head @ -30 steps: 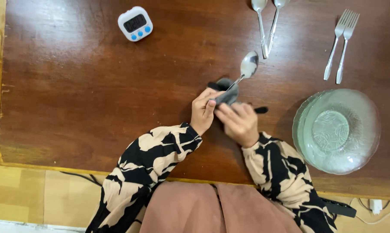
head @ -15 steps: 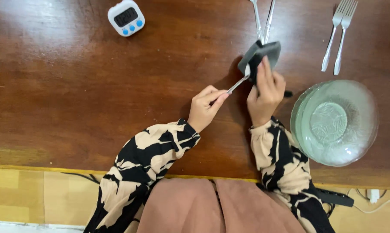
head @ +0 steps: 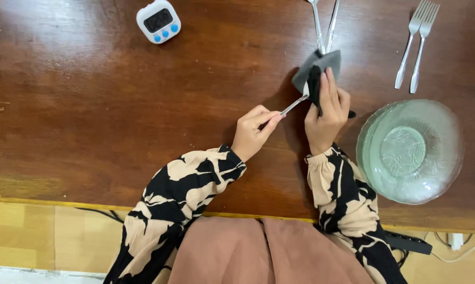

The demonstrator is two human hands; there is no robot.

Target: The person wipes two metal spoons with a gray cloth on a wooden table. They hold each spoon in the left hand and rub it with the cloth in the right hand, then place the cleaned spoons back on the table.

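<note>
My left hand (head: 253,131) pinches the handle end of a metal spoon (head: 292,105) above the dark wooden table (head: 116,105). The spoon points up and to the right. Its bowl is hidden inside a dark grey cloth (head: 316,68). My right hand (head: 327,108) wraps that cloth around the bowl, fingers pressed over it.
Two spoons (head: 324,26) lie at the top middle, just beyond the cloth. Two forks (head: 416,44) lie side by side at the top right. A stack of clear glass plates (head: 411,152) stands at the right. A small white digital timer (head: 158,21) sits top left.
A second ago both hands held the cloth on the spoon's handle with the bowl bare. My right hand has since slid the cloth up over the bowl; little has moved in the last half second.
</note>
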